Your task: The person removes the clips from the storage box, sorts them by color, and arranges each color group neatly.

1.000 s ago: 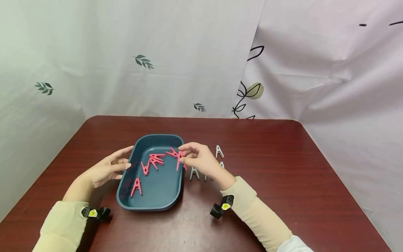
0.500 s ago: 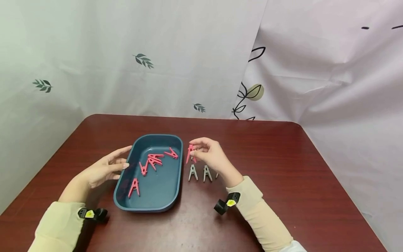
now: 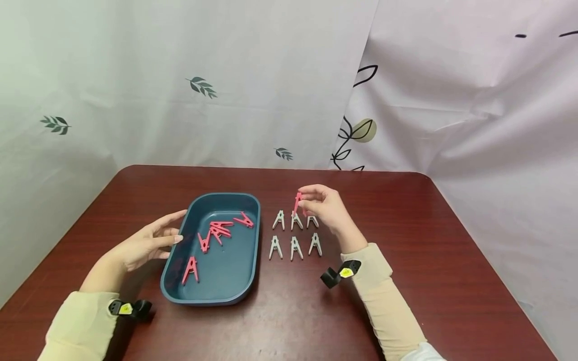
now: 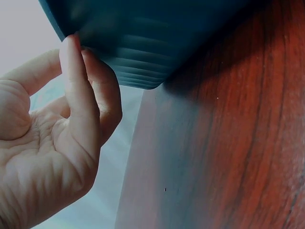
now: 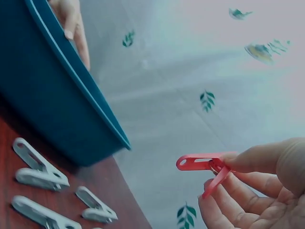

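Note:
My right hand (image 3: 326, 206) pinches a red clothespin (image 5: 205, 162) by its gripping end, with its two legs spread. In the head view it hangs over the back row of grey clothespins (image 3: 295, 248), which lie in two rows on the table. My left hand (image 3: 146, 243) holds the left rim of a dark blue plastic bin (image 3: 256, 250). Its thumb tip lies on the rim, and other fingers are against the outer wall in the left wrist view. Several red clothespins (image 3: 190, 269) lie scattered on the bin floor.
The dark red wooden table (image 3: 384, 215) extends right of the clothespins and in front of the bin. A white cloth backdrop (image 3: 235, 125) with leaf prints hangs behind the table.
My right hand has carried the red clothespin from above the bin's right rim to the right, over the grey clothespins. My left hand has stayed at the bin.

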The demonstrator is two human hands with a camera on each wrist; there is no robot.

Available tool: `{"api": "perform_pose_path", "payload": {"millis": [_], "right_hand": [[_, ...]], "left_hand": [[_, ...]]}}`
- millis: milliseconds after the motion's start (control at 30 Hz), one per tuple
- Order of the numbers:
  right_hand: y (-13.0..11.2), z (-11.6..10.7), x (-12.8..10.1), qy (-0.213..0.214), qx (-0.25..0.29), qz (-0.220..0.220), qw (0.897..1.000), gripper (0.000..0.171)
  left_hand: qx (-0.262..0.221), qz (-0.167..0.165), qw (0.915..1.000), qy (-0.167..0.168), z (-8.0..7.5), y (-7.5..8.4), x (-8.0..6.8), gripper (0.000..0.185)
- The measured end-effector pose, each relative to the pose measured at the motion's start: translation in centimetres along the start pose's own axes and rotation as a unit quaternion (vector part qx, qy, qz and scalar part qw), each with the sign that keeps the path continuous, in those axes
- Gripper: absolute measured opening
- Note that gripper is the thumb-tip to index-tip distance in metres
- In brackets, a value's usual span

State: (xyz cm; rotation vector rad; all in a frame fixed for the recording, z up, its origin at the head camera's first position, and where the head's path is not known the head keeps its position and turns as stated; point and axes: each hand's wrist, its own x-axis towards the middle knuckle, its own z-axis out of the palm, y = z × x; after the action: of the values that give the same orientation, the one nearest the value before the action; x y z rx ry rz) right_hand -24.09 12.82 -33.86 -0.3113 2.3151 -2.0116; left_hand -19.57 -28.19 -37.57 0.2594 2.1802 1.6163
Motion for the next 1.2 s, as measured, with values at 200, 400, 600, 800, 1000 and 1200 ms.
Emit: {"api": "perform_pose_path", "payload": {"millis": [200, 400, 600, 800, 1000, 1200], "right_hand": [[1.0, -1.8, 0.7, 0.016, -0.022, 0.006, 1.000, 0.035], [2.0, -3.2, 1.2, 0.026, -0.037, 0.028, 0.999, 0.034], [3.3, -4.4, 1.5, 0.018, -0.037, 0.057, 0.998, 0.034], [4.6, -5.5, 1.7, 0.017, -0.055, 0.093, 0.994, 0.034], [5.7, -6.4, 1.9, 0.023, -0.064, 0.121, 0.990, 0.035], [6.6, -6.6, 1.9, -0.005, -0.089, 0.139, 0.986, 0.034]], "left_hand": [[0.001, -0.005, 1.0000, 0.002, 0.1, 0.0, 0.2, 0.071], [0.007, -0.003, 0.9999, 0.007, 0.3, -0.4, 0.0, 0.071], [0.001, 0.001, 1.0000, 0.006, 0.4, -0.6, -0.5, 0.071], [0.003, 0.012, 0.9999, 0.002, 0.3, -0.4, -0.6, 0.071], [0.003, 0.008, 1.0000, -0.001, 0.2, -0.2, -0.3, 0.070], [0.006, 0.010, 0.9999, 0.002, 0.2, -0.1, -0.3, 0.071]]}}
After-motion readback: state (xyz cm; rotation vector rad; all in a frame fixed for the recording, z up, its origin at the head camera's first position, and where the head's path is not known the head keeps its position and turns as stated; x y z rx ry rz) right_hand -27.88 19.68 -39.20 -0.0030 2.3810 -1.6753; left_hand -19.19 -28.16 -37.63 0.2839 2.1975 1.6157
